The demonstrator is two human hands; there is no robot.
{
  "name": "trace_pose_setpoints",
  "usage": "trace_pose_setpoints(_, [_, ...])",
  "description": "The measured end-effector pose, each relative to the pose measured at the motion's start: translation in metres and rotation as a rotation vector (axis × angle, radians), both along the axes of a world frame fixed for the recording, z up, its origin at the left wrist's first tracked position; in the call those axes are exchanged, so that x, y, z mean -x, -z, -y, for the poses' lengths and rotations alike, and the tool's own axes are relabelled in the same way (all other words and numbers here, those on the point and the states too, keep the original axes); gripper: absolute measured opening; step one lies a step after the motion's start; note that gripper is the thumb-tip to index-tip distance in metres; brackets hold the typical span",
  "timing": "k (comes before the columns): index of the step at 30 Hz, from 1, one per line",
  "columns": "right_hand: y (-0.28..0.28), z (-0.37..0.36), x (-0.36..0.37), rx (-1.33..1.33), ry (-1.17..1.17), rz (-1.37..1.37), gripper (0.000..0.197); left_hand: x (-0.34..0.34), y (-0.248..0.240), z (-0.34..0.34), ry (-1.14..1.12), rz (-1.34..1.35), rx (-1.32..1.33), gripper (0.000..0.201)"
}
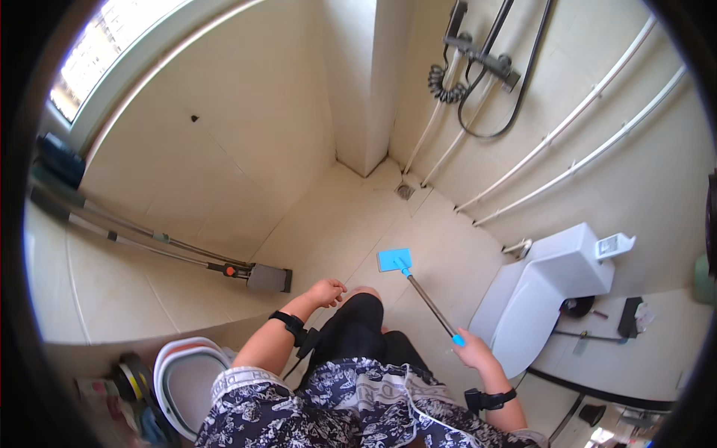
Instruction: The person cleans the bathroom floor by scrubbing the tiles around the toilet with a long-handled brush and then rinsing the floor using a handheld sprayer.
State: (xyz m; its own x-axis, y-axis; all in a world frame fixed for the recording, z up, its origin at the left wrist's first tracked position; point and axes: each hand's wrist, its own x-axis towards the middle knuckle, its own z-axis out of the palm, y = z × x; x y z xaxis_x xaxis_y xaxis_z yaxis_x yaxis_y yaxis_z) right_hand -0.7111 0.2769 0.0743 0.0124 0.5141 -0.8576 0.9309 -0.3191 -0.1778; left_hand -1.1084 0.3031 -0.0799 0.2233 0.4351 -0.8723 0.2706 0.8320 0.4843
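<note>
My right hand is wrapped around the end of a small floor scrubber's handle, where a blue grip shows. From there the scrubber's metal pole runs forward and left to its flat blue rectangular head, which rests on the tiled floor. My left hand hangs beside my left knee, holding nothing, its fingers loosely bent and slightly apart. Each forearm wears a black strap with a device.
At right stands a white toilet with a white package on its tank. A floor drain lies near the far corner, below pipes and a black shower set. Mops lean at left; a folding basin sits lower left.
</note>
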Motion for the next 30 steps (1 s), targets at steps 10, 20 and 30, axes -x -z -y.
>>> trace_pose_setpoints(10, [-0.023,-0.102,0.106,0.0,0.101,-0.278,0.023,-0.11,-0.101,-0.069,0.163,0.402,-0.019,0.05])
trace_pose_setpoints(20, [-0.072,-0.221,0.214,-0.171,-0.006,-0.526,0.042,-0.031,-0.12,-0.169,-0.871,0.862,0.23,0.029])
trace_pose_setpoints(30, [-0.036,-0.376,0.141,-0.423,0.231,-0.534,0.033,0.146,-0.022,-0.141,-1.079,0.724,0.65,0.023])
